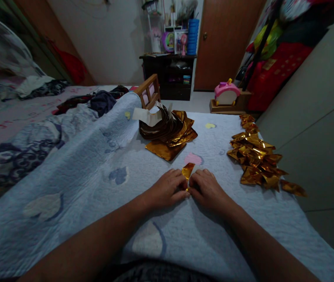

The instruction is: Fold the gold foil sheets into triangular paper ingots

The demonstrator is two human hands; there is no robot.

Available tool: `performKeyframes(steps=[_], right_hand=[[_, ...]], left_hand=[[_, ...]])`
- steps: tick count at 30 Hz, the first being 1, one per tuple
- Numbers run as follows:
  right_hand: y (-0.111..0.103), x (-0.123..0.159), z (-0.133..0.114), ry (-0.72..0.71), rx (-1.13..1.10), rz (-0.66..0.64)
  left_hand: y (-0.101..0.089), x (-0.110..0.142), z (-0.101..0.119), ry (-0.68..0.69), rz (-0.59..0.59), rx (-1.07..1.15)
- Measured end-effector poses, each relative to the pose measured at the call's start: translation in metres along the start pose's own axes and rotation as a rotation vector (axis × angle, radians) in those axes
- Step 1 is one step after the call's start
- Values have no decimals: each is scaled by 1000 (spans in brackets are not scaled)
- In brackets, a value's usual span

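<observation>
My left hand (pixel 171 187) and my right hand (pixel 206 187) meet low over the light blue quilt, both closed on one piece of gold foil paper (pixel 187 171). Its upper end sticks out between the fingers; the rest is hidden by them. Beyond my hands lies a fanned stack of gold foil sheets (pixel 167 131), with pale paper at its upper left. To the right, along the quilt's edge, several folded gold foil pieces (pixel 253 154) lie heaped together. One more folded piece (pixel 293 188) rests at the near end of that heap.
The quilt (pixel 96 219) has heart patterns and rises into a fold on the left. A wooden rail (pixel 149 91) stands behind the stack. A pink and white toy case (pixel 227 94) sits past the far edge. A pale cabinet (pixel 316 129) borders the right side.
</observation>
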State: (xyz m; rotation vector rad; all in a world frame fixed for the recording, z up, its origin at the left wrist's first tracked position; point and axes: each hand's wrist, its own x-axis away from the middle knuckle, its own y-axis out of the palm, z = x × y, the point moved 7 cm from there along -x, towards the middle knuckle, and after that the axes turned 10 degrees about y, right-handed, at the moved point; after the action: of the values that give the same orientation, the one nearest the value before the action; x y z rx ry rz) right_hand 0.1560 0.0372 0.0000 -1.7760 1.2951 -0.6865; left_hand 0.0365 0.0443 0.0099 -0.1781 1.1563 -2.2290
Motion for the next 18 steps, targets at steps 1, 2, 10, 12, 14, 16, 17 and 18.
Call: performKeyframes(steps=[1,2,10,12,14,16,17,18], right_hand=[[0,0,0,-2,0,1],[-1,0,-1,-3,0,2],[-5,2,-4,13,1,1],[-5,3,-4,8,2,5],[-4,3,-3,9,13,12],[-3,2,-2,12,31,20],[-3,2,-2,13,41,25],[-3,2,-2,12,49,28]], left_hand=[[1,0,0,1,5,-10],[1,0,-1,2,12,-22],[3,0,1,-3,30,-83],[3,0,2,-8,33,-92],[3,0,3,-14,36,-104],[4,0,2,-28,30,-114],[4,0,2,-35,26,-117],[5,0,2,-39,23,-118]])
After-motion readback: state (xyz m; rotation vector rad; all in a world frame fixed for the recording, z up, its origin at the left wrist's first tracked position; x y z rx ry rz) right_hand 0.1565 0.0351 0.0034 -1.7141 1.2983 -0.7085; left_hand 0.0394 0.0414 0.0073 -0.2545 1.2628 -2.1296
